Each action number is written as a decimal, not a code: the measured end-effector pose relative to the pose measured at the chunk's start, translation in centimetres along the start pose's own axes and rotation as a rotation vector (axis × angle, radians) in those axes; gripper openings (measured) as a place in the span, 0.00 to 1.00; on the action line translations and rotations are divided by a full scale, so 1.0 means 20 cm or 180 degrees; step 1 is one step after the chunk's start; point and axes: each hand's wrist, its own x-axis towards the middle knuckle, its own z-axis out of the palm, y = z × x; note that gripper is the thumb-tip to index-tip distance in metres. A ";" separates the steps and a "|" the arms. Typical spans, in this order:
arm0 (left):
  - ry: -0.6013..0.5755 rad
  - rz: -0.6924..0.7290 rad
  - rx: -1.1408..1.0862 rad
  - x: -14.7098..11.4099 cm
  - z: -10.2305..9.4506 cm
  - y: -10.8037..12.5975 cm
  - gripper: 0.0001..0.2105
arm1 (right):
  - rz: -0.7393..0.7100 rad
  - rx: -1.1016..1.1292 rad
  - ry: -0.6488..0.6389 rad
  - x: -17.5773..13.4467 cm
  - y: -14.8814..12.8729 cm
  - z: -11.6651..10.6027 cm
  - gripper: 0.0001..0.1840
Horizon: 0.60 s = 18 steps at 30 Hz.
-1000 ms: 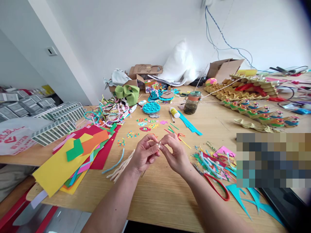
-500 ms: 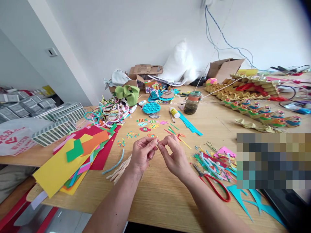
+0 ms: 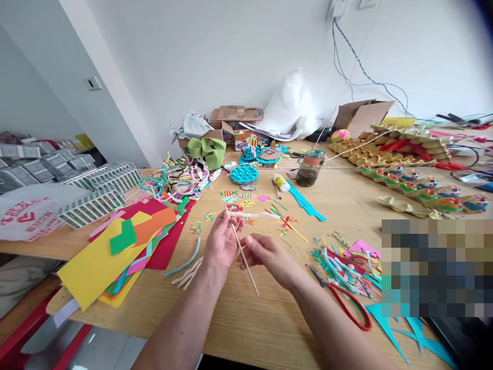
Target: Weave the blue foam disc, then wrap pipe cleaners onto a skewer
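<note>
Across L hand (image 3: 220, 242), thin stick (image 3: 249, 270) held nr top; slants down past R hand (image 3: 265, 253); latter curled, grip unclear.

A thin, straight, pale wood-coloured stick (image 3: 248, 268) slants down toward the right, its upper part held in the left fingers (image 3: 222, 222), its lower end above the tabletop (image 3: 231, 318). A fuzzy white craft strand (image 3: 265, 214) stretches nearly level, rightward from beside them.
</note>
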 end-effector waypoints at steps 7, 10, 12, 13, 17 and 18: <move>-0.0174 0.0603 0.0799 0.04 -0.02 -0.02 0.09 | -0.0767 -0.2431 0.0920 0.00 0.00 -0.10 0.12; -0.0087 0.0783 0.1233 0.06 -0.04 -0.01 0.09 | -0.1186 -0.3588 0.1486 -0.01 -0.02 -0.17 0.12; -0.0079 0.0706 0.1488 0.07 -0.05 0.00 0.10 | -0.1297 -0.4147 0.1715 -0.01 -0.03 -0.19 0.12; -0.0105 0.0642 0.1596 0.07 -0.05 0.01 0.10 | -0.1342 -0.4362 0.1800 -0.01 -0.04 -0.20 0.12; -0.0275 0.0423 0.1834 0.07 -0.06 0.03 0.11 | -0.1533 -0.4806 0.1982 -0.02 -0.04 -0.22 0.12; -0.0302 0.0397 0.1877 0.07 -0.07 0.03 0.11 | -0.1557 -0.4850 0.1990 -0.02 -0.04 -0.23 0.12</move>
